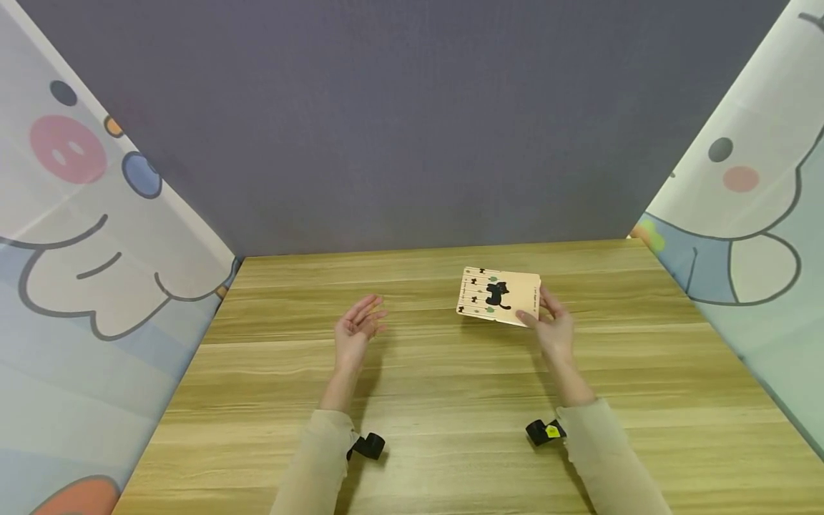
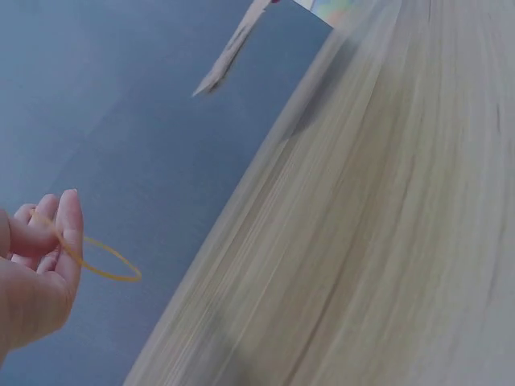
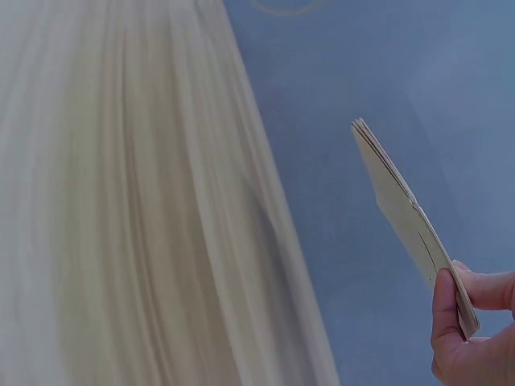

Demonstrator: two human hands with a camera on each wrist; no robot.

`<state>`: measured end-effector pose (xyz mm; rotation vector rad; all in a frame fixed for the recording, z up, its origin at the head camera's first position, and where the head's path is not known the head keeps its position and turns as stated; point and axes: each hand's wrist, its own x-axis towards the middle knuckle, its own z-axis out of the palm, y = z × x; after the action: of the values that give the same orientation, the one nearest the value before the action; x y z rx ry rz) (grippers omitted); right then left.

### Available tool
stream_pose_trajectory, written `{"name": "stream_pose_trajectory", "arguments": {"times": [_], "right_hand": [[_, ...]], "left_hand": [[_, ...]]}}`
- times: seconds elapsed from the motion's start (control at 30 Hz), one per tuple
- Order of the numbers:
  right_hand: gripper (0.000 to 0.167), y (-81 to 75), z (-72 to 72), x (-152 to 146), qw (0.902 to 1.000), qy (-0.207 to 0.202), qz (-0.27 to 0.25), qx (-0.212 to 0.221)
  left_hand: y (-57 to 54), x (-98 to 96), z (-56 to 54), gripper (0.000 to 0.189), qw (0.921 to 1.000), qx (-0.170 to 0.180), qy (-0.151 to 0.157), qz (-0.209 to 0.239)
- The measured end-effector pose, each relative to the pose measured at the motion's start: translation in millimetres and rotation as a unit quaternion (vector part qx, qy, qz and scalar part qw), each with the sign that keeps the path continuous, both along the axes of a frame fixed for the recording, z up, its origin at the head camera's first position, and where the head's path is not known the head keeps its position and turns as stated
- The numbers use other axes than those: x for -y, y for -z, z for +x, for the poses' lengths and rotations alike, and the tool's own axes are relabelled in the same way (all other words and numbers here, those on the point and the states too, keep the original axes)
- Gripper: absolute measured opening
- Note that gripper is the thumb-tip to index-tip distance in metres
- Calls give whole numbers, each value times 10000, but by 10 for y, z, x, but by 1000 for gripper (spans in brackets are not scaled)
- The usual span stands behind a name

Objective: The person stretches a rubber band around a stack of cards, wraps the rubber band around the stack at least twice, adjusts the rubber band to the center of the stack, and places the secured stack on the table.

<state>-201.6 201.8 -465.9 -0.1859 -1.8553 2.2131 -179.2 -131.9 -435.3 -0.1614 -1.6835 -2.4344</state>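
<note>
A thin yellow rubber band hangs in a loop from my left hand, its strand held between the thumb and the bent fingers. My right hand grips the right edge of a cream booklet printed with a black cat, small cats and green leaves. Its thumb lies on the printed face, with fingers behind. Edge-on in the right wrist view, the booklet shows several thin layers and is raised above the table. The two hands are apart, with the booklet tilted toward the left one.
Below both hands lies a wood-grain table. A grey panel stands along its back edge. Cartoon-printed sheets rise at the left and right. A black wrist device shows at the left sleeve, another at the right.
</note>
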Motion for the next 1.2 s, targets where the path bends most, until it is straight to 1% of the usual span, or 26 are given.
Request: {"name": "stream_pose_trajectory", "arguments": {"times": [0.03, 0.07, 0.1, 0.17, 0.23, 0.27, 0.3, 0.33, 0.37, 0.4, 0.47, 0.5, 0.53, 0.6, 0.67, 0.7, 0.73, 0.83, 0.93, 0.97, 1.03, 1.07, 1.1, 1.17, 1.2], "right_hand": [[79, 42, -17, -11, 9998, -96, -183, -82], [78, 27, -10, 6, 9999, -94, -117, -43], [78, 94, -45, -1, 9998, -86, -151, -91], [78, 197, -100, 0, 9996, -98, -161, -207], [78, 273, -150, 14, 9996, -58, -29, -291], [78, 332, -188, 23, 9995, 37, 76, -304], [77, 383, -223, 36, 9992, 130, 182, -318], [77, 402, -238, 49, 9991, 142, 201, -351], [76, 420, -255, 63, 9990, 167, 181, -373], [76, 432, -266, 77, 9989, 188, 144, -395], [75, 438, -276, 103, 9989, 173, 45, -435], [75, 440, -281, 113, 9988, 168, 2, -460], [75, 439, -285, 124, 9987, 152, -32, -489], [75, 431, -286, 146, 9985, 116, -46, -532], [75, 423, -290, 167, 9984, 64, -17, -558], [75, 423, -296, 177, 9984, 27, -49, -569], [75, 291, -216, 223, 9981, -113, -204, -572], [76, 282, -225, 255, 9978, -177, -288, -571], [76, 266, -218, 295, 9968, -247, -374, -664], [77, 371, -286, 275, 9971, -176, -255, -689], [75, 114, -119, 361, 9945, -409, -591, -765], [75, 64, -88, 382, 9939, -442, -632, -784], [74, -46, -33, 423, 9953, -427, -578, -646], [73, -96, 2, 446, 9943, -498, -640, -698], [73, -206, 53, 491, 9959, -446, -574, -541]], "left_hand": [[23, -3, -5, 45, 9999, -120, 16, -26], [46, -8, -8, 45, 9996, -280, 40, -26], [106, -1, -35, 46, 9990, -449, 74, -29], [166, -4, -58, 47, 9971, -745, 129, 124], [307, 7, -138, 48, 9951, -964, 139, 161], [378, 12, -179, 49, 9942, -1050, 139, 197], [404, 5, -197, 49, 9937, -1071, 147, 299], [434, -5, -217, 49, 9930, -1129, 122, 332], [483, -9, -251, 49, 9922, -1216, 88, 271], [485, -27, -253, 50, 9913, -1278, 76, 292], [402, -84, -197, 49, 9892, -1396, 115, 427], [345, -116, -160, 48, 9887, -1433, 107, 433], [325, -138, -142, 49, 9884, -1468, 66, 377], [200, -200, -57, 49, 9892, -1395, 52, 437], [148, -237, -21, 48, 9922, -1184, -38, 393], [105, -258, 6, 47, 9939, -1028, -74, 396], [78, -273, 23, 45, 9948, -907, -75, 465], [28, -316, 50, 41, 9962, -655, -98, 570], [28, -355, 55, 41, 9952, -736, -131, 638], [36, -366, 54, 41, 9946, -801, -158, 638], [62, -391, 50, 39, 9933, -925, -237, 659], [127, -394, 18, 37, 9910, -1092, -245, 731], [143, -405, 12, 34, 9906, -1112, -317, 735], [326, -398, -91, 28, 9860, -1391, -365, 840], [328, -409, -92, 27, 9862, -1348, -447, 848]]}}
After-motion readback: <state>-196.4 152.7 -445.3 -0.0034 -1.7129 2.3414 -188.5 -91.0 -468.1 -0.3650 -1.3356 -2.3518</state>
